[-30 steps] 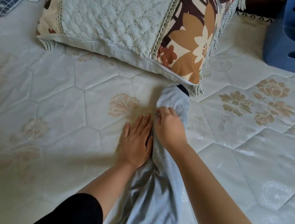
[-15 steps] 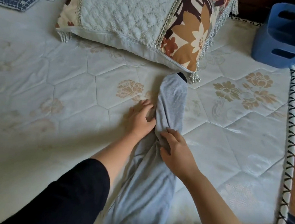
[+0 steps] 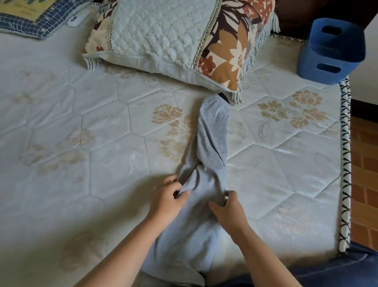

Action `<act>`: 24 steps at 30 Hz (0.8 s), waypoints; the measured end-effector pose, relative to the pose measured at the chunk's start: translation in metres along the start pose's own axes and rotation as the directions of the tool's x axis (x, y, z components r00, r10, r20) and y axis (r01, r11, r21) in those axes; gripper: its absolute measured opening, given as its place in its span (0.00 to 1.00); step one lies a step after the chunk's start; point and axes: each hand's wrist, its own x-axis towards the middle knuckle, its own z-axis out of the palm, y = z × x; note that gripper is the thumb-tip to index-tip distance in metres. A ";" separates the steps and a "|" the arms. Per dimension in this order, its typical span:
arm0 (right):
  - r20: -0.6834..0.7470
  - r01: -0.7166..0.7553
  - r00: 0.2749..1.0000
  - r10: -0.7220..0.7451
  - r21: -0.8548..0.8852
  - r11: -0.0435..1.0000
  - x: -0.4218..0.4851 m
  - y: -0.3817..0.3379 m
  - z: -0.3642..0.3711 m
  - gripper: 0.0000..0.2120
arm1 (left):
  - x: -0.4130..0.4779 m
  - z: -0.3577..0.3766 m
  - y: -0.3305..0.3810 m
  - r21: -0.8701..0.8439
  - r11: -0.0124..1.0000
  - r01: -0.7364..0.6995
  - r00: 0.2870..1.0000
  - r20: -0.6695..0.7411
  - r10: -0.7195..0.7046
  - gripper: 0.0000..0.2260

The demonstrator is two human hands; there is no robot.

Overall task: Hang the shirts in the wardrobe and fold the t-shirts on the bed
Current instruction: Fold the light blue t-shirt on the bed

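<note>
Far up and left of the hands, a checked cloth (image 3: 23,12) lies on the bed (image 3: 66,178), well clear of the work. The left hand (image 3: 169,199) lies knuckles up, forearm reaching in from below, fingers curled and pinching the left edge of the t-shirt (image 3: 210,145). The t-shirt lies on the bed as a long, narrow grey strip. It runs from the near edge, between the two hands, and on to the pillow (image 3: 166,24) beyond them, where its dark-trimmed end is at the fringe. Just past the fingers the strip twists and bunches. The right hand (image 3: 228,209) mirrors the left, thumb and fingers nipping the right edge, wrist low. The hands are apart, each clamped on its own side of the cloth. A blue basket (image 3: 331,50) sits far up and right of the right hand.

The step looks like narrowing and folding the strip. To do it well, the twist ahead of the fingers likely needs spreading flat first. Both pinches should sit level and pull outward evenly, so the edges line up before the far end is brought back toward the hands.
</note>
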 end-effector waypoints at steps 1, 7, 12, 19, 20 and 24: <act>0.000 0.011 1.000 -0.011 -0.004 1.000 -0.003 0.002 0.001 0.23 | -0.006 -0.003 0.004 -0.076 0.997 0.008 0.997 -0.081 -0.014 0.18; 0.019 0.031 0.999 -0.031 -0.026 0.999 -0.012 0.011 0.002 0.20 | -0.032 -0.022 -0.001 -0.216 0.944 0.250 0.954 -0.112 -0.279 0.19; 0.110 0.026 0.994 -0.021 -0.048 0.998 -0.016 0.015 0.002 0.18 | -0.037 -0.022 -0.009 -0.251 0.914 0.319 0.943 -0.009 -0.332 0.17; 0.249 -0.010 0.968 0.034 -0.097 0.995 -0.023 0.023 0.006 0.10 | -0.044 -0.039 -0.008 -0.085 0.919 0.385 0.838 0.449 -0.310 0.07; 0.252 -0.023 0.967 0.039 -0.069 0.997 -0.024 0.024 0.006 0.09 | -0.045 -0.041 -0.011 -0.090 0.911 0.402 0.843 0.425 -0.330 0.07; 0.263 -0.097 0.962 0.078 0.061 0.993 -0.026 0.030 0.005 0.06 | -0.055 -0.045 -0.026 0.109 0.922 0.372 0.862 0.329 -0.387 0.16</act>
